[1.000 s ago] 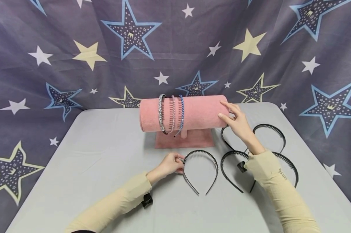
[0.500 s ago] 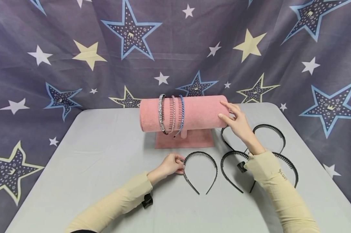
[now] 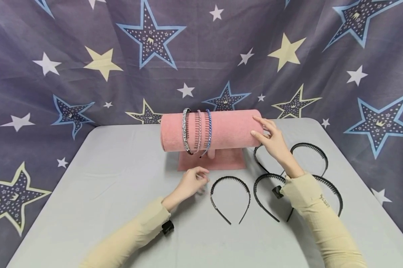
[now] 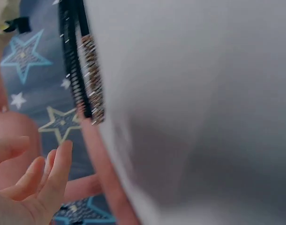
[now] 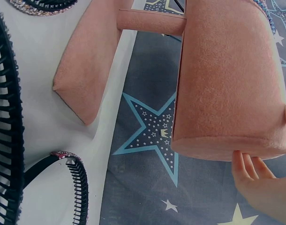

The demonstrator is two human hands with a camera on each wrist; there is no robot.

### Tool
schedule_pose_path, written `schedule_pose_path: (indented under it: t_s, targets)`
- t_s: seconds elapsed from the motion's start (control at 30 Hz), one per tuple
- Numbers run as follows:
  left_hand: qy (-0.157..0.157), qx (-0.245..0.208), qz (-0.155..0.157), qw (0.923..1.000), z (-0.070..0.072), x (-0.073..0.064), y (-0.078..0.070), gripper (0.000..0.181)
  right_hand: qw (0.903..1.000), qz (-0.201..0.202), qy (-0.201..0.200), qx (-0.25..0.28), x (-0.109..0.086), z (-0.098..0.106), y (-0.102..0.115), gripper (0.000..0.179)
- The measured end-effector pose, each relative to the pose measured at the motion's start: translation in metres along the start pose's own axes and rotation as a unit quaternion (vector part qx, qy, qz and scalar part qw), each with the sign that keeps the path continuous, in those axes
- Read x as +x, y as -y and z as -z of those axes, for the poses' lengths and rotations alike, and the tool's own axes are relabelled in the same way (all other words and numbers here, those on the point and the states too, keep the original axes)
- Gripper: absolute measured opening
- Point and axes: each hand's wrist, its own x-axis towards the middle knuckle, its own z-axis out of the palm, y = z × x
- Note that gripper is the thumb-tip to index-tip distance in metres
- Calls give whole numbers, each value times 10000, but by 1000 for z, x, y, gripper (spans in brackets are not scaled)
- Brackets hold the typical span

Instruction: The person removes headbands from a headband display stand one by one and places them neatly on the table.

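Observation:
My left hand (image 3: 189, 183) hovers over the table with its fingers loosely bent and nothing in them. Just right of it lies a black toothed headband (image 3: 229, 178), apart from the fingers; the left wrist view shows glitter along a headband (image 4: 92, 79). My right hand (image 3: 274, 143) holds the right end of a pink padded headband stand (image 3: 233, 130), its fingertips against the end face (image 5: 218, 149) in the right wrist view. Around the roll's left half sit a silver glitter headband (image 3: 184, 130), a pale pink one (image 3: 199, 130) and a blue one (image 3: 209, 128).
Several more black headbands lie on the table's right side, among them one at the back (image 3: 325, 158) and one nearer (image 3: 256, 186), partly under my right arm. A star-patterned curtain (image 3: 201, 48) hangs behind the grey table (image 3: 104, 178).
My left hand has let go of the black headband and drawn slightly left and back from it. The headband has settled slightly lower in view. My right hand stays on the stand.

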Motion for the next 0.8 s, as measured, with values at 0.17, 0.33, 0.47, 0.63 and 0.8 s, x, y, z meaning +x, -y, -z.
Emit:
schedule_pose_path:
  t_s: [0.17, 0.33, 0.47, 0.63, 0.8]
  targets:
    - [-646, 290, -522, 9961, 10, 0, -10, 21, 10000, -6, 13, 8, 0, 0, 1, 44]
    - [-1201, 305, -884, 9883, 18, -1, -20, 20, 10000, 29, -14, 56, 3, 2, -15, 45]
    - [-1604, 197, -1044, 9813, 24, -1, -25, 19, 9999, 95, -45, 66, 4, 2, -21, 46]
    - [-2022, 21, -1257, 9712, 31, 0, -32, 18, 9999, 110, -22, 60, 4, 2, -21, 46]
    - [-2489, -22, -1631, 9547, 36, 1, -40, 17, 9998, 78, -22, 163, 2, 1, -11, 45]
